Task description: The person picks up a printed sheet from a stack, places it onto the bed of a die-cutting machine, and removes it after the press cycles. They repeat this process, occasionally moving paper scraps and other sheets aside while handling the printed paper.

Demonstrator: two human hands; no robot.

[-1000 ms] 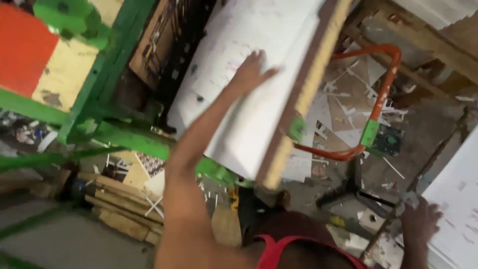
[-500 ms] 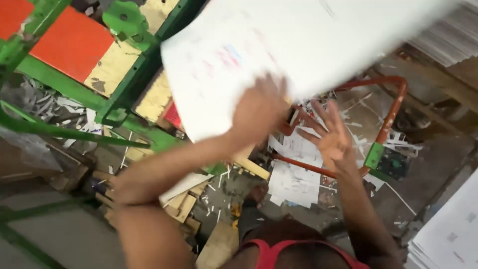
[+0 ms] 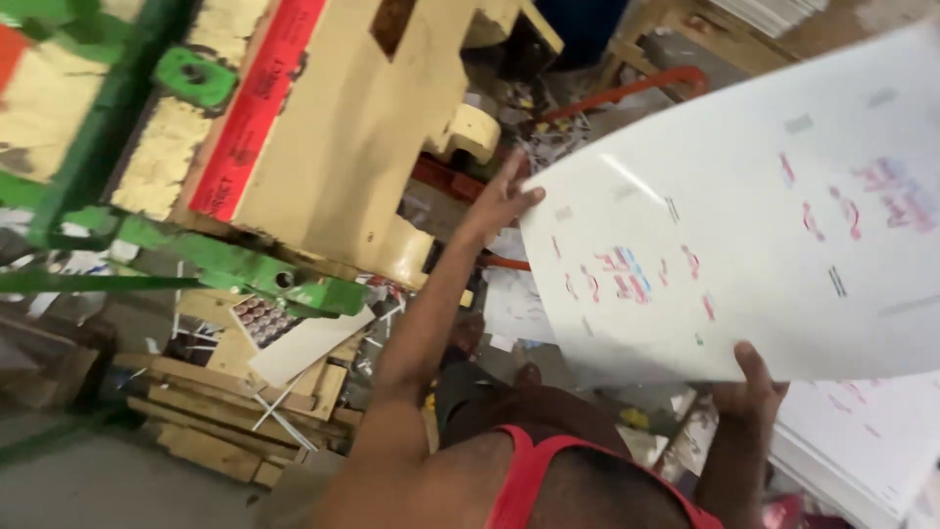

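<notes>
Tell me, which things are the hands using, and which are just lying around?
In use:
left hand
right hand
big white printed sheet

Lying about:
paper scraps
wooden pallet
stack of sheets
cream and green machine

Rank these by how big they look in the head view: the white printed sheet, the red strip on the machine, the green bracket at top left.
1. white printed sheet, though it is nearest the camera
2. red strip
3. green bracket
</notes>
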